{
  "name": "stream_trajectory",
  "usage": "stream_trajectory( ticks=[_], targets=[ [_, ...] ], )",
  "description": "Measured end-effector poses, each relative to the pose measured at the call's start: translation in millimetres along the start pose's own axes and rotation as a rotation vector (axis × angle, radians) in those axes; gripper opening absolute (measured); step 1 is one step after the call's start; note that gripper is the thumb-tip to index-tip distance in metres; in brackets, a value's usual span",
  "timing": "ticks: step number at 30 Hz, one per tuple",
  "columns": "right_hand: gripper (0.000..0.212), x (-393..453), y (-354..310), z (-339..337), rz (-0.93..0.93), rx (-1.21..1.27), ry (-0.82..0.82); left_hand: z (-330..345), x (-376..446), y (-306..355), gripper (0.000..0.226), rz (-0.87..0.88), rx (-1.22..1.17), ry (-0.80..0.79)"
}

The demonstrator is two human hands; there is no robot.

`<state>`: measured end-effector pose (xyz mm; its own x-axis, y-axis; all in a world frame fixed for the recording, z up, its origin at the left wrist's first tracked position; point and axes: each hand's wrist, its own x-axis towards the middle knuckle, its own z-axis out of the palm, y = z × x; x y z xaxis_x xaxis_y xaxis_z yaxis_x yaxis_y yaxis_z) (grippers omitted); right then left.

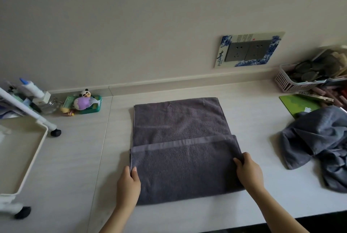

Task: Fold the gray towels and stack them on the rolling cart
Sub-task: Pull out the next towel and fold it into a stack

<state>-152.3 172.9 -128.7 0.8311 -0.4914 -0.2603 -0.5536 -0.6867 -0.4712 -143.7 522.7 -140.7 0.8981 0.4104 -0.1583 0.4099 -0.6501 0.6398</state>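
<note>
A dark gray towel [180,123] lies flat in the middle of the white table, its near part folded over itself with the hem running across at mid-height. My left hand [129,184] pinches the folded layer at its left edge. My right hand [247,170] grips the folded layer at its right edge. A second gray towel [319,144] lies crumpled at the right of the table. The white rolling cart [24,157] stands on the table at the left, its top tray bare.
A green tray with toys [84,103] sits by the wall at the left, beside bottles [35,92] behind the cart. A pink basket [298,78], a green pad [298,105] and small clutter fill the back right. The table's front edge [281,217] runs near my arms.
</note>
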Motion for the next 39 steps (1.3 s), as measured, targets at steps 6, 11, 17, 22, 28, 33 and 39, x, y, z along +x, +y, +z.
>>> stream_trajectory(
  ticks=[6,11,17,22,28,33,39],
  targets=[
    [0.022,-3,2,9,-0.003,-0.012,0.013,7,-2,-10,0.021,0.111,0.136,0.036],
    [0.024,-4,5,15,-0.017,-0.028,0.039,9,-6,-17,0.024,0.221,0.223,0.082],
    [0.045,-6,13,20,-0.152,-0.09,0.243,9,-9,-20,0.03,0.202,0.188,0.151],
    [0.03,-25,25,16,-0.736,-0.154,0.222,-5,-13,-28,0.045,0.709,0.123,-0.128],
    [0.039,-29,50,16,-0.786,-0.082,-0.095,-2,-13,-50,0.04,0.76,0.037,-0.381],
    [0.049,-30,58,11,-0.708,-0.004,-0.22,-9,-14,-54,0.04,0.721,0.033,-0.464],
    [0.022,-27,44,12,-0.658,0.019,-0.111,-6,-13,-47,0.027,0.598,-0.03,-0.453]
  ],
)
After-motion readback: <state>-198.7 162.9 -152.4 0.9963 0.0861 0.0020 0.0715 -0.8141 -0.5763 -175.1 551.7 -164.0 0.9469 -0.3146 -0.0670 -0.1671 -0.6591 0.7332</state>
